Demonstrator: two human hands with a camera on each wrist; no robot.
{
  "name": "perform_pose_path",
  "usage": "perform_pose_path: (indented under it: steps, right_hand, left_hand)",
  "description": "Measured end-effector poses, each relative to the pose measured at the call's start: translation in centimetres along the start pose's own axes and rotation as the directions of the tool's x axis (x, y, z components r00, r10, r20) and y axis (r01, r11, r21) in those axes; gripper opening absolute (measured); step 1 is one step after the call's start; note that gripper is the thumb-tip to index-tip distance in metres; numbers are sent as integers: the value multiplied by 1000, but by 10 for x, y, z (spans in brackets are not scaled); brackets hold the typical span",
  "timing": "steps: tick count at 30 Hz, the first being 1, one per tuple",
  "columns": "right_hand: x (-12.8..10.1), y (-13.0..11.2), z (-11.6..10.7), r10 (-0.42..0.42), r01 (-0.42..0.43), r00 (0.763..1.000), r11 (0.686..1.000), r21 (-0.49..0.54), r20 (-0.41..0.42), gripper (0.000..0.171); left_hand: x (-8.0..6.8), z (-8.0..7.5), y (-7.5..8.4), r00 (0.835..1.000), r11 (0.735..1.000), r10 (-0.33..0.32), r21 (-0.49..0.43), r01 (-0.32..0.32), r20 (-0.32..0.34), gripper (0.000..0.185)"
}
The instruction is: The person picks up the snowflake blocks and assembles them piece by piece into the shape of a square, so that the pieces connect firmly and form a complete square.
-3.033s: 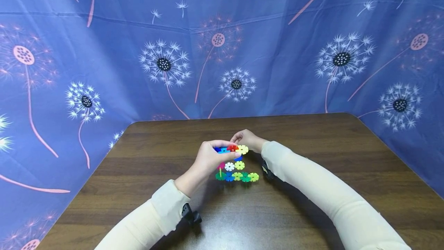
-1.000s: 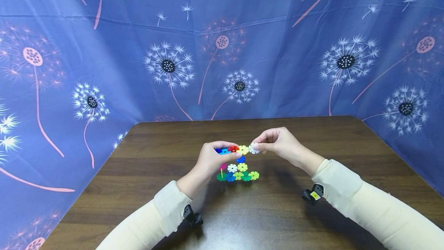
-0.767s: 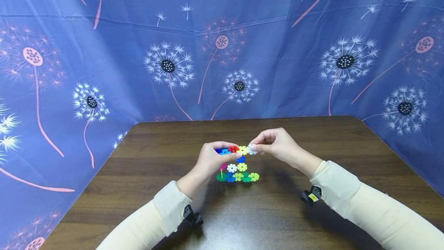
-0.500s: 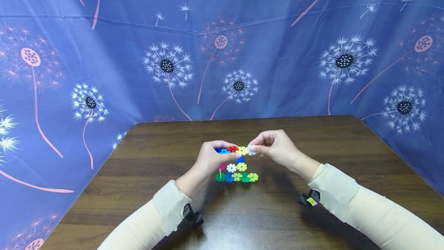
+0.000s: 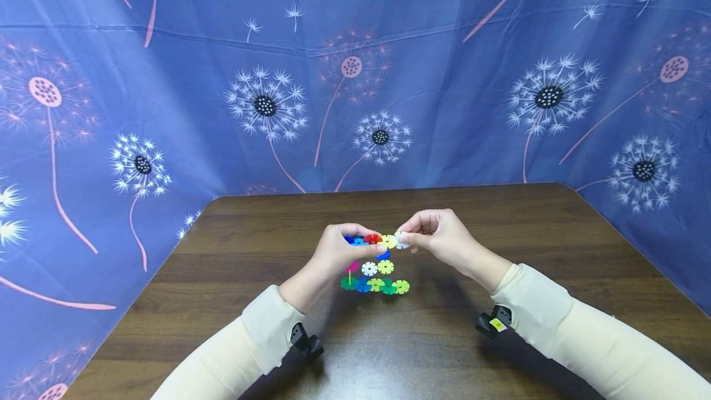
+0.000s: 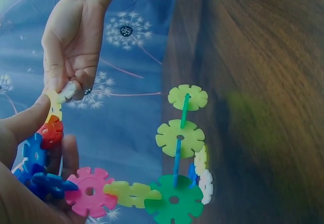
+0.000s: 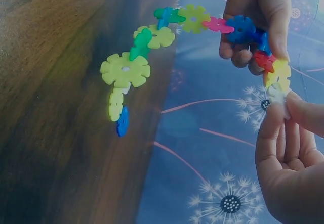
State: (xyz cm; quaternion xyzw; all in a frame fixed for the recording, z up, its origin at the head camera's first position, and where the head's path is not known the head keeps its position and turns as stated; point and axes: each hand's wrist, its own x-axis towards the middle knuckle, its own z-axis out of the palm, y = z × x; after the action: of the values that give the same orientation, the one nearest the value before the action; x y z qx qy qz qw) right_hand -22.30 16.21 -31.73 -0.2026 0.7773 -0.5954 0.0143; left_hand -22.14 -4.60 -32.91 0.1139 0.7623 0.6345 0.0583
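Observation:
My left hand (image 5: 333,249) grips the upper row of a built piece of notched, flower-shaped interlocking discs, between thumb and fingers. Dark blue, light blue, a red disc (image 5: 373,239) and a yellow disc (image 5: 387,241) run along that row. Beyond them, my right hand (image 5: 444,235) pinches a white disc (image 7: 278,93) against the yellow disc's edge; whether their slots interlock is hard to tell. A pink disc (image 6: 91,191) links the row down to a green disc (image 6: 174,199) in the lower row. Fingers partly cover the blue discs in the head view.
Lower discs (image 5: 375,285) in green, blue and yellow form a row nearest me, with a separate-looking white disc (image 5: 369,268) and yellow disc (image 5: 386,266) above it. The brown wooden table (image 5: 250,233) lies beneath, backed by a blue dandelion-print cloth (image 5: 444,110).
My right hand was behind the built piece three seconds ago. It came round to the right side with the white disc, then moved left against the yellow disc. My left hand kept its hold.

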Motion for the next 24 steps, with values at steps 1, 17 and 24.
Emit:
perform_pose_path:
  steps: [1, 17, 24]
  right_hand:
    - [0, 0, 0, 0, 0, 1000, 1000, -1, 4, 16]
    - [3, 0, 0, -1, 0, 999, 1000, 2, 54, 19]
    - [2, -7, 8, 7, -9, 998, 999, 42, 57, 21]
  left_hand:
    - [0, -1, 0, 1000, 1000, 9, 16, -9, 1, 33]
    - [4, 2, 5, 984, 949, 160, 260, -177, 84, 33]
    - [3, 5, 10, 978, 942, 174, 269, -200, 118, 29]
